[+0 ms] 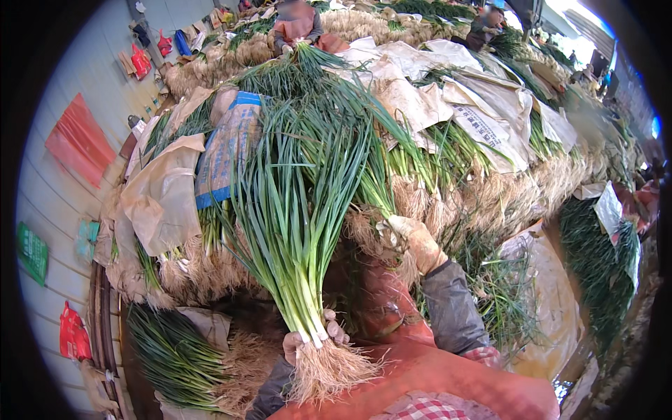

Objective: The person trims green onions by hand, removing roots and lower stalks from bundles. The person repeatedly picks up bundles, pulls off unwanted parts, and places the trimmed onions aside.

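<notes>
My left hand [315, 336], low in the middle, is closed around the white stems of a bunch of long green leafy plants with roots, like garlic or leeks [296, 210]. The leaves fan upward and the pale roots [328, 370] hang below the hand, over the red apron [399, 378]. My right hand [417, 241], in a soiled light glove, is at the root end of more stalks [380, 202] to the right of the bunch; its fingers are closed on them. Part of its grip is hidden by stems and roots.
Rooted plants [488, 194] are piled ahead, partly under pale plastic sacks [404, 100] and a blue-edged sack [231, 147]. Another bundle [178, 357] lies low left. Loose leaves [504, 294] lie right. Two people [296, 26] sit farther back. A wall [63, 184] runs left.
</notes>
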`<action>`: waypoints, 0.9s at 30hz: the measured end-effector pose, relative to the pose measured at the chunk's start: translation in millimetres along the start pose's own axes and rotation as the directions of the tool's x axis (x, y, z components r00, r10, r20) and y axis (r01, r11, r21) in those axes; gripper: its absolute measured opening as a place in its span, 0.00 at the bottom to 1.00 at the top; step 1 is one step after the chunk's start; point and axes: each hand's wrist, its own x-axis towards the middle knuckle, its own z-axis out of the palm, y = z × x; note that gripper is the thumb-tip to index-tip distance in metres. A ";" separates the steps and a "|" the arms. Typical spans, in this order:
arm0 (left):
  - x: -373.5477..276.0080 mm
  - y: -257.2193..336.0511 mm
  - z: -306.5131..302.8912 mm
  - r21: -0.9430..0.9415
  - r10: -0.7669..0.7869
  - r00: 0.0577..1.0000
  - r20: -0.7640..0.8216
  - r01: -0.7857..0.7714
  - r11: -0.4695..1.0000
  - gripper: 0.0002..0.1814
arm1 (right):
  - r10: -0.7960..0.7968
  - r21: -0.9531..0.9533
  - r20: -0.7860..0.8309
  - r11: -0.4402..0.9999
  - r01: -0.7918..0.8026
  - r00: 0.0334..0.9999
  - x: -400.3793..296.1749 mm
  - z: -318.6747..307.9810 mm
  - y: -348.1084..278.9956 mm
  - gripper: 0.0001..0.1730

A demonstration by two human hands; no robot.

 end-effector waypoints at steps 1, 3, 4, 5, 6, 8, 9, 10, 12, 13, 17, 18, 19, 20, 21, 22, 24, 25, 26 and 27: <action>0.0 -0.6 -0.8 0.012 -0.012 1.000 -0.013 0.013 1.000 0.40 | 0.035 0.103 -0.046 0.994 -0.031 0.998 -1.2 7.2 4.6 0.13; 3.6 -3.4 1.7 -0.007 0.012 0.999 -0.030 -0.012 1.000 0.40 | -0.076 0.047 -0.202 0.995 0.087 0.976 -15.8 23.3 2.6 0.10; 2.8 -2.7 -1.0 0.006 -0.001 1.000 -0.029 0.001 1.000 0.40 | -0.175 -0.043 -0.294 0.984 0.170 0.940 -17.9 22.5 13.6 0.08; 2.0 -2.0 -3.7 0.018 -0.013 1.000 -0.028 0.014 1.000 0.40 | -0.278 -0.141 -0.372 0.960 0.242 0.886 -21.2 21.5 25.1 0.07; 2.1 -3.0 -3.0 0.013 -0.008 0.999 -0.039 0.009 1.000 0.40 | -0.315 -0.217 -0.406 0.945 0.244 0.858 -28.4 23.4 29.3 0.05; 2.6 -7.8 -2.0 0.001 -0.001 0.997 -0.071 0.001 1.000 0.41 | -0.312 -0.211 -0.479 0.948 0.237 0.821 -49.0 49.6 25.5 0.04; 5.5 -9.7 -3.2 -0.017 -0.004 0.999 -0.050 0.003 1.000 0.42 | -0.395 -0.314 -0.497 0.912 0.264 0.773 -55.6 57.4 27.2 0.05; 6.4 -9.6 -2.1 0.009 -0.016 0.999 -0.048 0.017 1.000 0.39 | -0.477 -0.413 -0.502 0.865 0.284 0.722 -59.8 61.3 30.9 0.04; 6.4 -9.6 3.2 0.088 -0.021 0.992 -0.128 0.032 0.996 0.37 | -0.242 0.139 -0.520 0.922 0.360 0.819 -63.9 75.2 27.7 0.04; 11.1 -13.8 14.1 0.113 0.012 0.983 -0.184 0.009 0.994 0.38 | -0.133 0.408 -0.477 0.842 0.353 0.869 -65.9 78.8 26.6 0.04; 12.0 -7.8 -0.4 0.170 0.014 0.975 -0.221 0.024 0.985 0.39 | -0.030 0.222 -0.121 0.973 0.057 0.992 -75.5 70.8 35.2 0.08; 13.1 -10.0 -5.3 0.165 -0.030 0.968 -0.250 0.073 0.984 0.39 | -0.024 0.185 -0.081 0.982 0.038 0.996 -72.7 74.7 44.4 0.09; 10.1 -9.7 -14.8 0.162 -0.058 0.957 -0.285 0.108 0.981 0.39 | 0.042 0.107 -0.031 0.994 -0.038 0.999 -81.7 86.0 31.8 0.10; 5.2 -9.2 -30.5 0.108 -0.143 0.944 -0.297 0.182 0.977 0.38 | 0.104 0.123 0.015 0.987 -0.105 0.995 -85.7 87.4 28.0 0.10; 9.1 -3.9 -4.4 0.127 -0.205 0.939 -0.278 0.247 0.961 0.36 | 0.159 0.137 0.058 0.977 -0.166 0.986 -87.5 84.5 25.7 0.10; 5.7 -5.0 -15.6 0.203 -0.158 0.942 -0.297 0.224 0.953 0.35 | 0.055 0.146 -0.003 0.988 -0.054 0.999 -84.7 79.1 26.5 0.09; 3.9 -4.3 -21.7 0.266 -0.126 0.947 -0.297 0.209 0.941 0.34 | -0.027 0.283 -0.073 0.958 0.047 0.997 -79.0 56.7 14.6 0.08; 5.2 -2.8 -13.0 0.260 -0.133 0.948 -0.290 0.212 0.942 0.34 | -0.083 0.307 -0.205 0.941 0.145 0.975 -79.5 50.0 1.4 0.09; 7.2 -2.5 -7.1 0.247 -0.146 0.951 -0.273 0.216 0.945 0.34 | -0.102 0.267 -0.244 0.949 0.168 0.964 -84.5 32.7 -10.2 0.08; 4.8 -2.0 -12.4 0.264 -0.131 0.950 -0.284 0.209 0.942 0.34 | -0.164 0.200 -0.379 0.946 0.254 0.911 -87.4 30.5 -25.9 0.09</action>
